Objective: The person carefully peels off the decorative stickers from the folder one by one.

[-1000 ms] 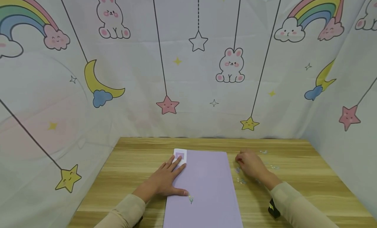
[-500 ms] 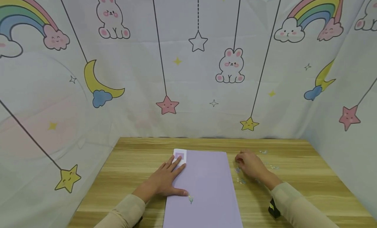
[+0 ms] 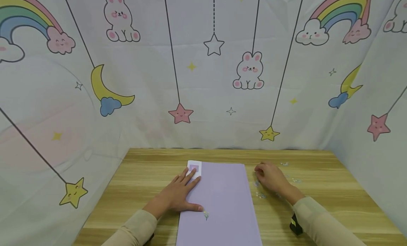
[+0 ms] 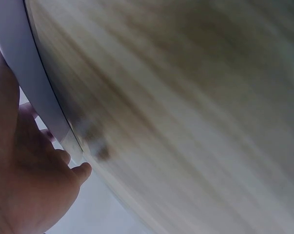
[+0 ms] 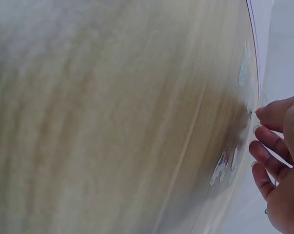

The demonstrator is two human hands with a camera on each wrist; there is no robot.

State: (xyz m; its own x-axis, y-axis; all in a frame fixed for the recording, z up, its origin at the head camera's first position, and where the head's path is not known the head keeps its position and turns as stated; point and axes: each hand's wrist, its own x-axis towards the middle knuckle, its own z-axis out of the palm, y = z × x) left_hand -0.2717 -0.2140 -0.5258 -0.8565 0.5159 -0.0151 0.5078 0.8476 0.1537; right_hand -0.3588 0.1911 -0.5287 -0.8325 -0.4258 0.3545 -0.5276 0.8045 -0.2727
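Note:
My left hand [image 3: 178, 194] rests with fingers spread on a lilac sheet or folder [image 3: 227, 200]. Its fingertips touch a small white card with a purple square [image 3: 198, 164] at the far left corner, and the thumb tip lies beside a small flower sticker [image 3: 206, 215]. To the right of the sheet, my right hand [image 3: 271, 176] is low over the wooden table, fingers bent, thumb and forefinger close together. Whether they pinch a sticker is hidden. Small clear-looking stickers [image 5: 220, 168] lie under and beside these fingers in the right wrist view.
More small stickers lie on the wooden table [image 3: 146, 161], one near the back [image 3: 284, 164] and one to the right [image 3: 296, 180]. Another sits by the sheet's right edge [image 3: 260, 195]. A printed cloth [image 3: 216, 87] hangs behind the table and along both sides.
Almost nothing differs. My right hand has shifted very slightly, while the left hand, the card and the lilac sheet stay where they were.

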